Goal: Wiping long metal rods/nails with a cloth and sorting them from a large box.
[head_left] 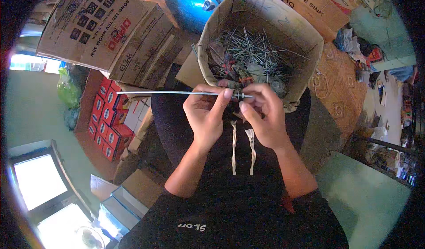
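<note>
My left hand (pixel 207 111) pinches a thin metal rod (pixel 159 92) between thumb and fingers. The rod lies nearly level, its long bare part reaching out to the left. Close to its right end sits a small metal fitting (pixel 239 96), perhaps a nut or washer, too small to tell. The thumb and fingers of my right hand (pixel 265 116) close around that end. Just beyond both hands, an open cardboard box (pixel 262 10) holds a heap of loose thin metal rods (pixel 252 48). Dark and reddish pieces (pixel 229 66) lie among them at the near side.
Large printed cartons (pixel 89 26) stand at the upper left, above a box of small red packages (pixel 108 123). A blue shiny object (pixel 189 5) lies behind the rod box. To the right are a patterned floor (pixel 342 93) and a pale green surface (pixel 358 189).
</note>
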`<state>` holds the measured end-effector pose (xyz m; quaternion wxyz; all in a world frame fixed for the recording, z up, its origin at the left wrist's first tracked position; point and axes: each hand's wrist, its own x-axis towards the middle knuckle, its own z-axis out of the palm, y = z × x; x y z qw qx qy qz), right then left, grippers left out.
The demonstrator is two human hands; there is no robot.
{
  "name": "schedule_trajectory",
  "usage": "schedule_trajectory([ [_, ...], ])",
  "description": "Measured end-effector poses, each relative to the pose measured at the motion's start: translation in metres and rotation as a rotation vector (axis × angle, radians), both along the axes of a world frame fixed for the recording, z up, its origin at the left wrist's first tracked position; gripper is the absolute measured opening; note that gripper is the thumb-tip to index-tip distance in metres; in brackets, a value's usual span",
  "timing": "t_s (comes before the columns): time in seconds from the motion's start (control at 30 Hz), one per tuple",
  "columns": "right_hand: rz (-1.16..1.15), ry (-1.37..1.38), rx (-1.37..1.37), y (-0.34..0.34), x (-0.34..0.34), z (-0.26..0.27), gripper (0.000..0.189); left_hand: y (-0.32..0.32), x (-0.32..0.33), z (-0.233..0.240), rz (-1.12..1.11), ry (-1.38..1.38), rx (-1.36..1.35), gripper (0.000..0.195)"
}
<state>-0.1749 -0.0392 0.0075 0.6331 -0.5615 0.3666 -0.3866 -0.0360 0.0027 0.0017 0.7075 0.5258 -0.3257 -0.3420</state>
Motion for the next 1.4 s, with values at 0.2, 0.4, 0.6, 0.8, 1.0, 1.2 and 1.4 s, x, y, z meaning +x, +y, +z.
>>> schedule_trajectory([
  [0.2,0.154,0.149,-0.119,-0.001,-0.007,0.002,0.025,-0.002,0.001,-0.002,0.043,0.034,0.0,0.012],
  [0.4,0.017,-0.186,0.149,0.006,0.009,0.02,0.019,-0.003,0.004,0.001,0.073,0.002,-0.005,0.013],
  [0.6,0.115,-0.166,0.145,0.01,0.01,0.014,0.02,-0.003,0.003,0.002,0.067,0.036,-0.003,0.014],
  [0.8,0.174,-0.04,0.016,0.011,0.005,0.006,0.026,-0.002,0.006,-0.003,0.083,0.009,-0.013,0.014],
  [1.0,0.13,-0.101,0.106,0.006,0.002,0.013,0.035,-0.003,0.005,0.001,0.076,0.049,-0.048,0.014],
  [1.2,0.048,-0.165,0.108,0.01,0.01,0.015,0.032,-0.005,0.002,0.006,0.082,0.061,-0.047,0.014],
  [1.4,0.2,-0.058,0.092,0.005,0.002,0.005,0.038,-0.006,0.004,0.002,0.095,0.037,-0.021,0.014],
])
